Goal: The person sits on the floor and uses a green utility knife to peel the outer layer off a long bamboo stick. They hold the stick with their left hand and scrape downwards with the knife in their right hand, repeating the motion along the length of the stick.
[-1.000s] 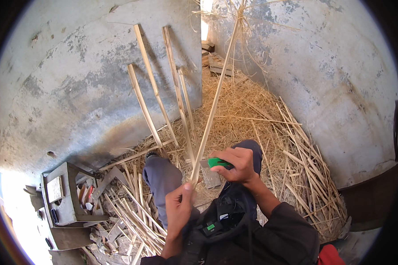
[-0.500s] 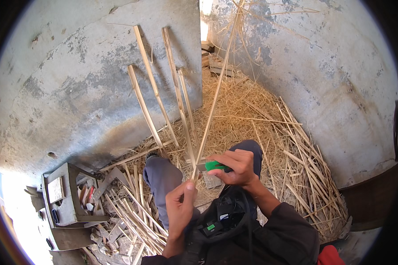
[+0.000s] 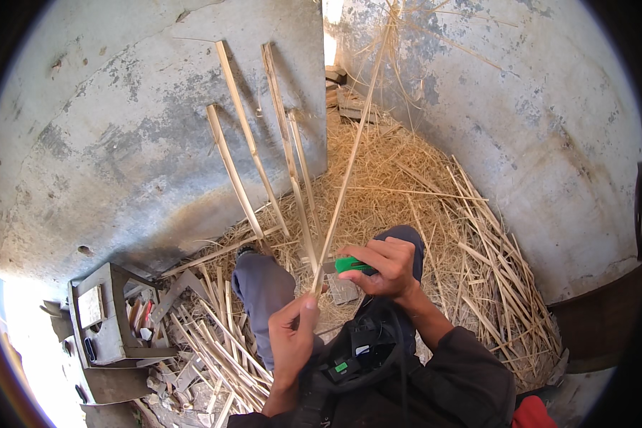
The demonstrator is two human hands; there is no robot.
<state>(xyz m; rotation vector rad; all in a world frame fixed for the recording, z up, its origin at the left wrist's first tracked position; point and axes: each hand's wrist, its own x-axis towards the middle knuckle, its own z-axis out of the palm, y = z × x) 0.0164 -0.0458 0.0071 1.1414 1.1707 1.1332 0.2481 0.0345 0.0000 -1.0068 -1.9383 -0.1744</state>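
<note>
Between the thumb and fingers of my left hand (image 3: 292,335) is pinched the near end of a long, thin wooden strip (image 3: 351,170), bamboo-like in look. It slants up and away toward the far wall, where thin curled shavings (image 3: 394,28) fan out around its far end. My right hand (image 3: 389,267) is closed round a green-handled knife (image 3: 351,265). Its short blade points left and lies against the strip, just beyond my left fingers; the exact contact is too small to make out.
Several split sticks (image 3: 244,139) lean on the left wall (image 3: 143,107). Loose shavings (image 3: 385,164) cover the floor ahead. Bundled strips lie in a pile (image 3: 510,285) at right and another pile (image 3: 217,342) at left, beside an upturned wooden stool (image 3: 118,314) with odds and ends inside.
My right hand and the knife have shifted slightly right and up. The strip's far part has swung a little to the right. My left hand keeps its pinch, nearly unmoved.
</note>
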